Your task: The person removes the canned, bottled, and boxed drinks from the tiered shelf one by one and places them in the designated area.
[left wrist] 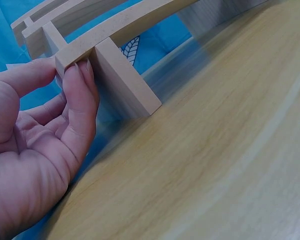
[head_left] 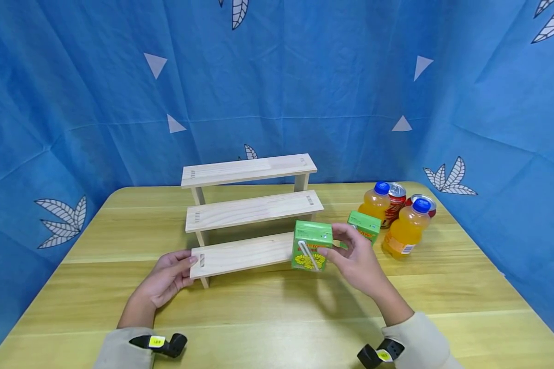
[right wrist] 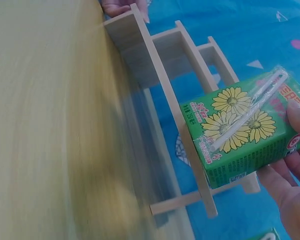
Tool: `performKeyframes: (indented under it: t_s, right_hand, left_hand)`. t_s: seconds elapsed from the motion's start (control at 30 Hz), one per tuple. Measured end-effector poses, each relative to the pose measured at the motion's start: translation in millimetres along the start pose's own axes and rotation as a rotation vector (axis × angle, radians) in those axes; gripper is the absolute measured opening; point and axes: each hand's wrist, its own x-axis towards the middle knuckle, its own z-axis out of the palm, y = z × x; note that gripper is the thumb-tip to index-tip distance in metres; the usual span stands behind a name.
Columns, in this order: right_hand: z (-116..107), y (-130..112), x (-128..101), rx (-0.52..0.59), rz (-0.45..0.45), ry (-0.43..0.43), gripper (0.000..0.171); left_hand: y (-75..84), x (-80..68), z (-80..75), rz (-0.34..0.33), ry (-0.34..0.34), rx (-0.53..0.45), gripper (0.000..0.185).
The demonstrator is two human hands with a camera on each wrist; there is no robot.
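My right hand (head_left: 357, 256) grasped the green juice box (head_left: 311, 245) at the wooden rack (head_left: 251, 210); my left hand (head_left: 168, 277) pinched its lowest step (head_left: 244, 254).

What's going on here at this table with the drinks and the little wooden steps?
A person's left hand holds the left end of a three-step wooden rack, steadying its lowest step. Their right hand grips a green juice carton at that step's right end. A second carton, two orange bottles and two cans wait on the table.
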Motion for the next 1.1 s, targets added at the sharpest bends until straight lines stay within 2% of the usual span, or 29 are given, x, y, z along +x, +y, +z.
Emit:
performKeyframes:
  t_s: [0.2,0.8,1.1]
  right_hand:
    - [-10.0,0.9,-9.0,0.001,0.033,0.035,0.042]
    - [-34.0,4.2,-30.9,-0.026,0.04,0.115,0.042]
    - [-56.2,11.9,-46.4,-0.124,0.077,0.174,0.044]
  left_hand:
    - [-0.6,-1.0,-0.5,-0.001,0.003,0.013,0.014]
    - [-1.4,-0.1,-2.1,0.015,-0.013,0.011,0.014]
    - [-1.1,0.8,-0.7,0.018,-0.015,0.017,0.014]
